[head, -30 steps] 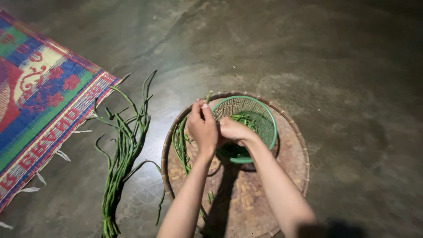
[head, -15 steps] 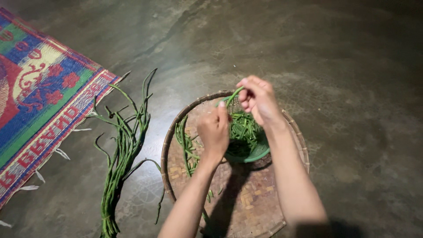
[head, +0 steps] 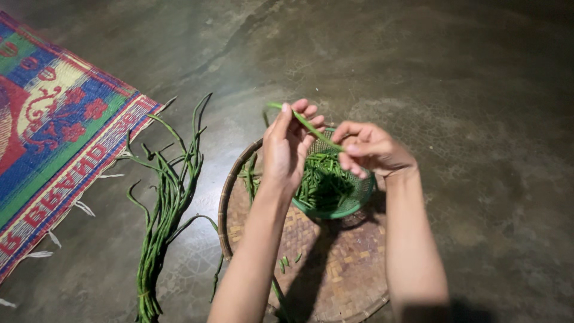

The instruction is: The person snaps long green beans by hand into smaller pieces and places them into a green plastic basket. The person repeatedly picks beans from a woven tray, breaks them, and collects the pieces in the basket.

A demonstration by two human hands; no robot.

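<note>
1. Gripping 1 long green bean [head: 308,125] between them, both hands are raised above the green plastic basket [head: 359,197]. The left hand [head: 287,149] pinches the bean near its 10 o'clock end, fingers closed on it; the right hand [head: 371,149] is curled shut around the 4 o'clock end.
2. Half a second ago the right hand was high at 12 o'clock of the basket with the bean arched; now it sits lower at 3 o'clock, and the bean is stretched straight between the hands. That reads as another length being set up to snap off.
3. Cut bean pieces [head: 320,179] fill the basket directly under the hands.
4. The basket rests on a round woven tray [head: 335,269], toward its 12 o'clock side; a few bean bits [head: 287,261] lie on the weave at 6 o'clock.
5. A bundle of whole long beans [head: 164,203] lies on the concrete floor [head: 478,90] at 9 o'clock of the tray.
6. A colourful woven mat [head: 54,131] lies farther out at 9 o'clock.
</note>
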